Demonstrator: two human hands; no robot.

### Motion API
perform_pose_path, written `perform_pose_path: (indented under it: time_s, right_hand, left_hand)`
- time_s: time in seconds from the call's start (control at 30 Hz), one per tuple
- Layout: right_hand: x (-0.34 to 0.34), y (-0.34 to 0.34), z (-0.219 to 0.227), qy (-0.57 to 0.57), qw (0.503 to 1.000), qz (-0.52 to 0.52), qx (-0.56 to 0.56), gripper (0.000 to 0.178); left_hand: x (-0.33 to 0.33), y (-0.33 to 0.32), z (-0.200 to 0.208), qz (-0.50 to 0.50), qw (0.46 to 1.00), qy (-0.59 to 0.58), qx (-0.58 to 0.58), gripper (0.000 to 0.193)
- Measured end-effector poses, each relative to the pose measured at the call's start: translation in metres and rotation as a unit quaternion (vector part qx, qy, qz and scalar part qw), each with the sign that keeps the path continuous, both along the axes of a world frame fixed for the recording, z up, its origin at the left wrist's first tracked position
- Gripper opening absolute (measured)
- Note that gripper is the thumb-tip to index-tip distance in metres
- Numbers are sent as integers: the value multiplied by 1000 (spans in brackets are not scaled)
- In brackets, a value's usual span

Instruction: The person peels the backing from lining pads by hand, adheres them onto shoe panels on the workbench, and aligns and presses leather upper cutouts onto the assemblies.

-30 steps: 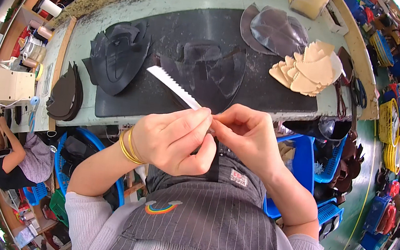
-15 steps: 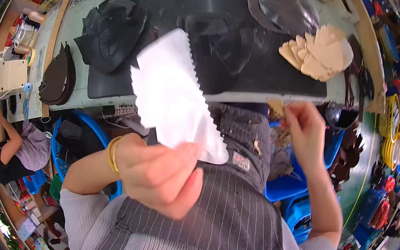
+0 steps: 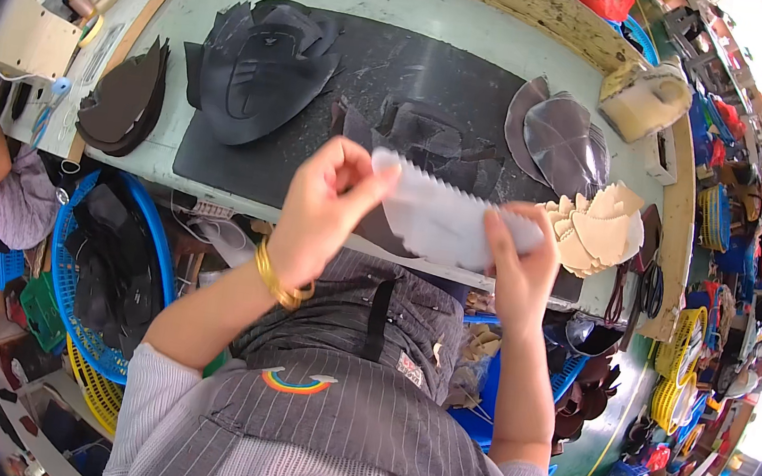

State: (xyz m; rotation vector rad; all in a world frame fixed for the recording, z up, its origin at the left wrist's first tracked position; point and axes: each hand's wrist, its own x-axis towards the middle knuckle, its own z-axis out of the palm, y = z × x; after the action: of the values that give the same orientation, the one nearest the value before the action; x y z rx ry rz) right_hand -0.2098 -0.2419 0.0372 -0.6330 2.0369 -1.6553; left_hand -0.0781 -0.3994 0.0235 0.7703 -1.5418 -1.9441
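A thin whitish-grey piece with zigzag-cut edges is stretched between my two hands over the near edge of the bench. My left hand pinches its left end between thumb and fingers. At its right end, my right hand grips it, thumb on the near face. Behind it, black cut pieces lie on a black mat, partly covered by my hands and the piece. Close beyond my right hand is a fanned stack of beige toothed pieces.
Stacked black pieces and dark brown pieces lie to the left. Glossy dark pieces and a yellowish block stand at the far right. Scissors rest at the right edge. A blue basket holds black pieces below left.
My right hand has come up from below the bench edge and taken the piece's other end. My left hand has moved forward over the bench, and the piece now lies crosswise.
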Motion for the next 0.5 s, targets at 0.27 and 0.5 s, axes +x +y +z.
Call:
perform_pose_path:
  time_s: [0.27, 0.5]
  right_hand:
    - [-34, -26, -66, 35, 987, 126, 90, 19]
    - [-30, -31, -58, 145, 967, 170, 120, 19]
  left_hand:
    - [3, -28, -55, 7, 982, -106, -154, 26]
    - [4, -21, -59, 22, 916, -123, -380, 30]
